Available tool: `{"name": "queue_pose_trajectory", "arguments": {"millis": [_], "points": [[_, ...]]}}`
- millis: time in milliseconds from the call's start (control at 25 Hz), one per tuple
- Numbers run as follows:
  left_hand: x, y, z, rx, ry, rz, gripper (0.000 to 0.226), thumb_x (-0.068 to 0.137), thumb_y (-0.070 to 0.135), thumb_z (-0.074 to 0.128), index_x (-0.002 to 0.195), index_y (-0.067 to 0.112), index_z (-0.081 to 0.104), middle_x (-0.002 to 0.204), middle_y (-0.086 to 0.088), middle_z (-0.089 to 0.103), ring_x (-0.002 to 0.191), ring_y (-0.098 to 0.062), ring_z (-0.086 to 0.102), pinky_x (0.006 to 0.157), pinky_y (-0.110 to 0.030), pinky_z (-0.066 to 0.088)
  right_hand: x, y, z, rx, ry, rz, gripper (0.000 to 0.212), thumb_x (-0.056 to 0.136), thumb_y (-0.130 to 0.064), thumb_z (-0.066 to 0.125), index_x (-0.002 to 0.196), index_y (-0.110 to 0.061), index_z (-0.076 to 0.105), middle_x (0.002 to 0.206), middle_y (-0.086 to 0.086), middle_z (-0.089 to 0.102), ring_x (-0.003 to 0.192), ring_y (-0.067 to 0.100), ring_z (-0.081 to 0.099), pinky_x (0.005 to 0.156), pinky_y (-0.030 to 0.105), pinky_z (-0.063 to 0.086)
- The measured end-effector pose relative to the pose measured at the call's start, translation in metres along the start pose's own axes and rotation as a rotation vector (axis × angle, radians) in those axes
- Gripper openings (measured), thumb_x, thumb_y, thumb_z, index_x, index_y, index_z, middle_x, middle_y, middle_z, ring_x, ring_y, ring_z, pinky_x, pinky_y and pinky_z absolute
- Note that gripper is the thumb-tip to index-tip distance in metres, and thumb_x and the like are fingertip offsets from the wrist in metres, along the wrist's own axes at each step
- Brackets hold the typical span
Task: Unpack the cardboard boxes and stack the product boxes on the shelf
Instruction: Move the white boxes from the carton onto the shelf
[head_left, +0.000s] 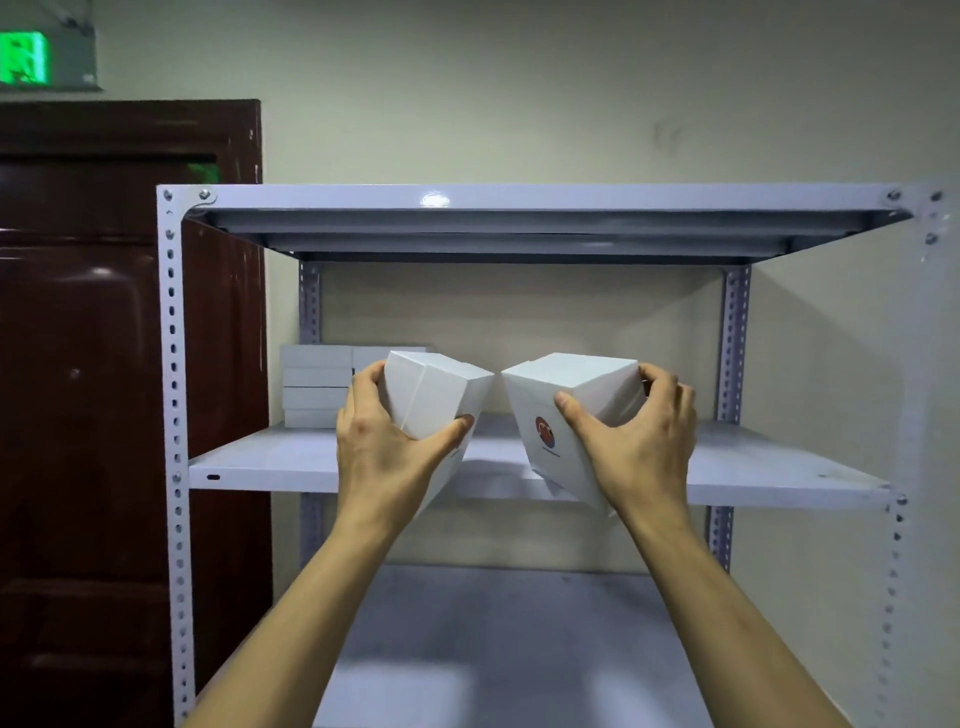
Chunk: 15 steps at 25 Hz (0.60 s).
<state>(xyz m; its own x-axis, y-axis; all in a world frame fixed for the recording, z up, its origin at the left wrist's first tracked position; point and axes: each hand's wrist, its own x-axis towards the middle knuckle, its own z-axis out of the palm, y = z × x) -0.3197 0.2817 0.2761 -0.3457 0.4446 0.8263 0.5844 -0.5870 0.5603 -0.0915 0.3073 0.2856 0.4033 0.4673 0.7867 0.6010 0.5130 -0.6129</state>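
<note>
I hold two white product boxes in front of the middle shelf of a grey metal rack. My left hand grips the left box, thumb across its front face, fingers round its left side. My right hand grips the right box, which bears a round red-and-blue logo on its front. Both boxes are tilted, their top corners close together but apart. A stack of several flat white boxes stands at the back left of the middle shelf, partly hidden by my left hand.
The rack's top shelf overhangs the boxes. A lower shelf lies below my forearms. A dark brown door stands left of the rack, with a green exit sign above it. A pale wall backs the rack.
</note>
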Motion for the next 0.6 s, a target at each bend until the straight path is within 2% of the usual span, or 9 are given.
{"name": "queue_pose_trajectory", "arguments": {"millis": [440, 600], "points": [[0.016, -0.019, 0.069, 0.001, -0.053, -0.062, 0.086, 0.060, 0.049, 0.092, 0.128, 0.028, 0.042, 0.122, 0.007, 0.056, 0.114, -0.019, 0.053, 0.094, -0.045, 0.052, 0.024, 0.036, 0.021, -0.026, -0.029, 0.091, 0.091, 0.060, -0.065, 0.085, 0.125, -0.019, 0.040, 0.126, 0.003, 0.045, 0.119, 0.025, 0.046, 0.102, 0.046, 0.046], [0.019, -0.028, 0.082, 0.007, -0.089, -0.103, 0.104, 0.062, 0.051, 0.091, 0.144, 0.033, 0.030, 0.135, 0.006, 0.048, 0.124, -0.019, 0.047, 0.103, -0.046, 0.048, 0.028, 0.035, 0.030, -0.041, -0.043, 0.091, 0.093, 0.061, -0.066, 0.083, 0.128, -0.022, 0.036, 0.129, 0.007, 0.045, 0.122, 0.029, 0.044, 0.101, 0.043, 0.043]]}}
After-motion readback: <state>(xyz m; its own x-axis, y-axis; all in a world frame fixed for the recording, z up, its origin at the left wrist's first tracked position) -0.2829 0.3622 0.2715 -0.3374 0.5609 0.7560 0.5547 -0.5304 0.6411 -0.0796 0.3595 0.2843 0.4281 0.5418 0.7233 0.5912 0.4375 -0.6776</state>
